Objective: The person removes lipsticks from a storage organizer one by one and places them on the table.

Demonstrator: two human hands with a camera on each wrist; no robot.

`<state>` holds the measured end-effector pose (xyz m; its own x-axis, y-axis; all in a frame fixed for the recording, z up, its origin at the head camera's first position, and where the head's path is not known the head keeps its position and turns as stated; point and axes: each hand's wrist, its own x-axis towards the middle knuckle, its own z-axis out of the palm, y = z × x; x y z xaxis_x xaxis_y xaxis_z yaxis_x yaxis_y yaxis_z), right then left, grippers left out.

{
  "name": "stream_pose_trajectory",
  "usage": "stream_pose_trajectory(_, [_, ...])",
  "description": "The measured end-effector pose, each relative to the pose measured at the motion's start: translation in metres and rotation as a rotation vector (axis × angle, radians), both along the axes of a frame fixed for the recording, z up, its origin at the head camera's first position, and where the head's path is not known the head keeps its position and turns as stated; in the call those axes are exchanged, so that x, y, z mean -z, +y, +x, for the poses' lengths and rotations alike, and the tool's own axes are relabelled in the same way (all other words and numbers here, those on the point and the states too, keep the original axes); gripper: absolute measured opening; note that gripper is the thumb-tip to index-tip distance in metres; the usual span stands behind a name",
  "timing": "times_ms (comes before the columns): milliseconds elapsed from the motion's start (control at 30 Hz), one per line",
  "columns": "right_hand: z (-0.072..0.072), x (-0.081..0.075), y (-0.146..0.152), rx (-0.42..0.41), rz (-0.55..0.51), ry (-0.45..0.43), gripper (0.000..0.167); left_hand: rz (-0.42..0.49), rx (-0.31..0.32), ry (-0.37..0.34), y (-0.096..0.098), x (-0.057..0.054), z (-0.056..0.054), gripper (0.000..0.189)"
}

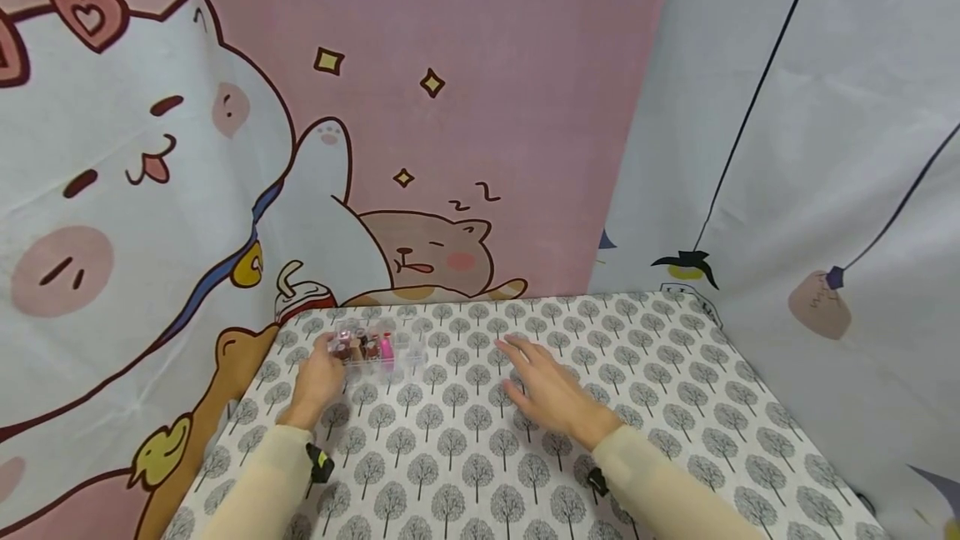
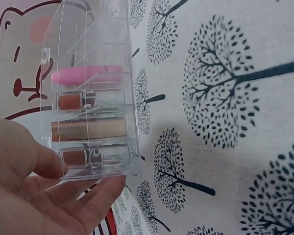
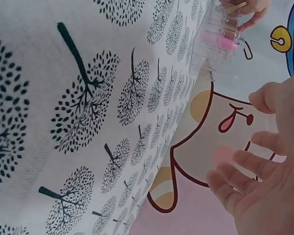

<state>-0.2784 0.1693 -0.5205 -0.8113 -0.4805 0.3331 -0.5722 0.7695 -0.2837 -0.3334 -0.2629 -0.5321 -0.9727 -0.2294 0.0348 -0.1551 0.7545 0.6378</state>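
A clear plastic cosmetics organizer (image 1: 407, 350) stands on the tree-print tablecloth at the far left. Its left part holds several small lip-gloss-like tubes (image 2: 88, 129) and a bright pink tube (image 2: 83, 76); compartments at its right end look vacant. My left hand (image 1: 318, 377) holds the organizer by its left end. The thumb (image 2: 51, 164) lies at the front corner and the fingers (image 2: 100, 200) along the end wall. To the right, over the cloth and apart from the organizer, my right hand (image 1: 551, 390) has spread, relaxed fingers and nothing in it.
The patterned tablecloth (image 1: 477, 473) covers the table. Behind it hangs a pink cartoon curtain (image 1: 525, 107); a pale curtain (image 1: 847, 132) closes the right side. Dark bands (image 1: 320, 463) sit at the sleeve cuffs.
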Motion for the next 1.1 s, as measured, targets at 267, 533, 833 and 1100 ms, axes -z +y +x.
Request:
stream_pose_trajectory(267, [-0.005,-0.006,-0.01,-0.02,0.007,-0.044,0.074,0.001,0.044,0.009,0.004,-0.008,0.004,0.062])
stream_pose_trajectory(533, [-0.011,-0.007,-0.02,-0.035,0.005,-0.074,0.073,-0.033,0.131,0.008,0.005,-0.007,0.005,0.071])
stream_pose_trajectory(833, [-0.016,-0.002,-0.028,-0.041,-0.013,-0.101,0.072,0.006,0.221,-0.018,0.0,-0.009,0.011,0.081])
stream_pose_trajectory(1100, [-0.019,0.001,-0.037,-0.044,-0.033,-0.168,0.072,0.073,0.266,-0.007,0.003,-0.01,0.012,0.084])
